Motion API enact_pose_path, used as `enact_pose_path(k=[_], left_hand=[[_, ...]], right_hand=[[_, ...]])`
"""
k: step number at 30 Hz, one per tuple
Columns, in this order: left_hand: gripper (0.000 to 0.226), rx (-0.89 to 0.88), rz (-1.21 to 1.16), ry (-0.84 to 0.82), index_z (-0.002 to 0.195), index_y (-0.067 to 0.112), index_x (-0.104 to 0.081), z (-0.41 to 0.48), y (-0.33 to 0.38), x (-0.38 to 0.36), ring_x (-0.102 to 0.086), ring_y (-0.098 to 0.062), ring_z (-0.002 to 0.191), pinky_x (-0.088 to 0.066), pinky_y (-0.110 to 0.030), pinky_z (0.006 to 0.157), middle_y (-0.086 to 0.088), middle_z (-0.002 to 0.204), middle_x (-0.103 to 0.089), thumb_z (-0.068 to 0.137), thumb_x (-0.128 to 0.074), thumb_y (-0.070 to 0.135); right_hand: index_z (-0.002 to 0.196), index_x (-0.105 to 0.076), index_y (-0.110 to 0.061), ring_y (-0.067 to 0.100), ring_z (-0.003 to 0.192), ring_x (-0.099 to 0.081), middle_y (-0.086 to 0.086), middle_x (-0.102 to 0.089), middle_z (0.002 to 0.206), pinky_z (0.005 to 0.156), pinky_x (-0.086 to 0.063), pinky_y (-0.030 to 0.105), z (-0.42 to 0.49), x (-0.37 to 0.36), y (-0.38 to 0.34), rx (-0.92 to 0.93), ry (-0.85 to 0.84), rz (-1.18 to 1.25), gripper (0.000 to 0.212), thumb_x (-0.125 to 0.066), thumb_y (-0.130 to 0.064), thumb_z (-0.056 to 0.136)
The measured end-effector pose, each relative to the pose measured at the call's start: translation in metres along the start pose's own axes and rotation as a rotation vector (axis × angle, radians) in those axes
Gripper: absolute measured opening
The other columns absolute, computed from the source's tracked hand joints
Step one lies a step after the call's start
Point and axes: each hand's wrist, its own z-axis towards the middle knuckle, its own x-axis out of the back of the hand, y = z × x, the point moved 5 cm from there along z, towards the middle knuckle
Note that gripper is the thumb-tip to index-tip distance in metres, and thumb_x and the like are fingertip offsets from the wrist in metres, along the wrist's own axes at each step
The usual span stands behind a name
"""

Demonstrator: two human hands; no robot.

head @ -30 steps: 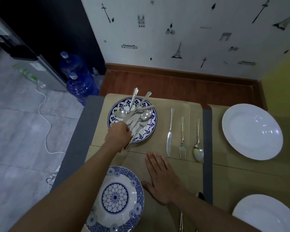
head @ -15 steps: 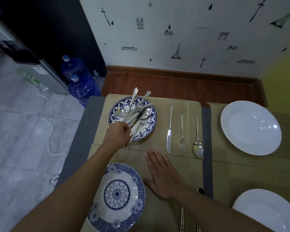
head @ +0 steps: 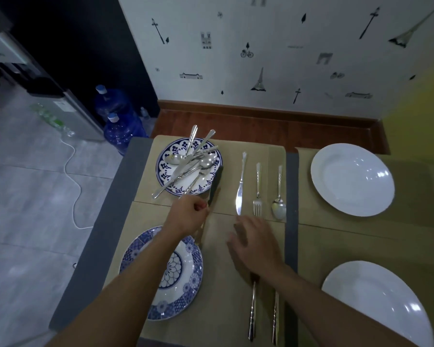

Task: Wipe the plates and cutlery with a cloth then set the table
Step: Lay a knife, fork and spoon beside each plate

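Two big blue water jugs [head: 118,116] sit on the floor by the dark wall, one right in front of the other, both with white caps. Next to them there's a grey appliance [head: 68,113], maybe a water dispenser, can't tell for sure. A white cable [head: 73,181] snakes across the grey floor tiles [head: 35,209]. The wall behind is covered in white wallpaper [head: 273,46] with little black drawings, a bicycle [head: 246,53], an Eiffel Tower [head: 259,81], some lamp posts. Brown wooden skirting [head: 261,121] runs along the bottom of it.
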Motion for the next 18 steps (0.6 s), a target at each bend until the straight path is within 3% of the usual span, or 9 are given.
enact_pose_path(k=[2, 5, 8, 10, 14, 18], left_hand=[[0.01, 0.031, -0.02, -0.058, 0.078, 0.016, -0.075, -0.012, 0.0, -0.016, -0.053, -0.002, 0.059, -0.037, -0.009, 0.054, 0.007, 0.065, -0.063, 0.087, -0.073, 0.02], [0.009, 0.081, -0.017, -0.162, 0.077, 0.017, -0.077, -0.031, 0.003, -0.04, -0.062, -0.009, 0.068, -0.045, -0.016, 0.062, 0.01, 0.066, -0.064, 0.085, -0.073, 0.019], [0.009, 0.117, -0.017, -0.248, 0.076, 0.016, -0.077, -0.048, 0.003, -0.064, -0.066, -0.014, 0.07, -0.056, -0.027, 0.073, 0.007, 0.066, -0.066, 0.084, -0.073, 0.014], [0.013, 0.151, -0.016, -0.293, 0.072, 0.015, -0.074, -0.06, 0.001, -0.077, -0.066, -0.017, 0.068, -0.059, -0.034, 0.075, 0.004, 0.065, -0.066, 0.084, -0.074, 0.01], [0.022, 0.185, 0.025, -0.364, 0.063, 0.019, -0.069, -0.078, -0.005, -0.098, -0.063, -0.011, 0.063, -0.058, -0.032, 0.077, 0.006, 0.061, -0.064, 0.081, -0.079, 0.012], [0.008, 0.205, 0.075, -0.405, 0.077, 0.013, -0.078, -0.093, -0.013, -0.112, -0.065, -0.009, 0.066, -0.058, -0.03, 0.082, 0.008, 0.062, -0.065, 0.078, -0.082, 0.019]], right_hand=[[0.131, -0.059, -0.017, 0.024, 0.119, -0.052, 0.003, -0.058, 0.127, 0.102, -0.046, 0.044, -0.008, 0.024, 0.024, -0.174, 0.145, 0.003, 0.048, -0.068, -0.044, 0.092], [0.15, -0.037, -0.011, 0.031, 0.137, -0.039, 0.012, -0.04, 0.149, 0.113, -0.039, 0.045, -0.017, 0.046, 0.071, -0.456, 0.104, -0.097, 0.09, -0.07, -0.064, 0.085], [0.161, -0.001, -0.007, 0.036, 0.157, -0.002, 0.016, 0.001, 0.169, 0.127, -0.013, 0.05, -0.025, 0.052, 0.104, -0.631, -0.074, -0.145, 0.132, -0.065, -0.083, 0.074], [0.16, 0.019, -0.008, 0.035, 0.156, 0.022, 0.015, 0.026, 0.168, 0.128, 0.004, 0.051, -0.03, 0.05, 0.113, -0.705, -0.185, -0.099, 0.149, -0.063, -0.091, 0.067], [0.152, 0.038, -0.01, 0.035, 0.148, 0.039, 0.013, 0.047, 0.158, 0.122, 0.018, 0.051, -0.034, 0.045, 0.116, -0.729, -0.307, -0.09, 0.163, -0.054, -0.103, 0.054], [0.144, 0.047, -0.008, 0.037, 0.142, 0.046, 0.015, 0.056, 0.15, 0.119, 0.022, 0.053, -0.034, 0.046, 0.112, -0.741, -0.417, -0.095, 0.164, -0.048, -0.105, 0.053]])
